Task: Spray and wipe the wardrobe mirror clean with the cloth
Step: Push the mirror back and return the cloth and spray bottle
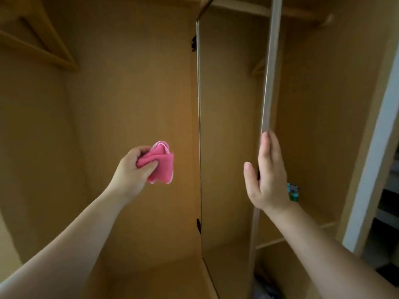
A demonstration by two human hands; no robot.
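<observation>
The wardrobe mirror [228,126] is a tall panel on the inside of an open door and reflects the wooden interior. My right hand [267,175] grips the free edge of this mirror door [271,72], thumb on the glass side and fingers along the edge. My left hand [131,169] is raised left of the mirror and holds a bunched pink cloth [162,165], which is clear of the glass. The teal head of a spray bottle [293,192] shows just behind my right hand, on a shelf in the right compartment.
The left compartment has plain wooden walls [129,83], and a wooden hanger [43,44] hangs at the top left. Black hinges [198,226] sit along the mirror's left edge. A white door frame [375,147] and dark shelves stand at the far right.
</observation>
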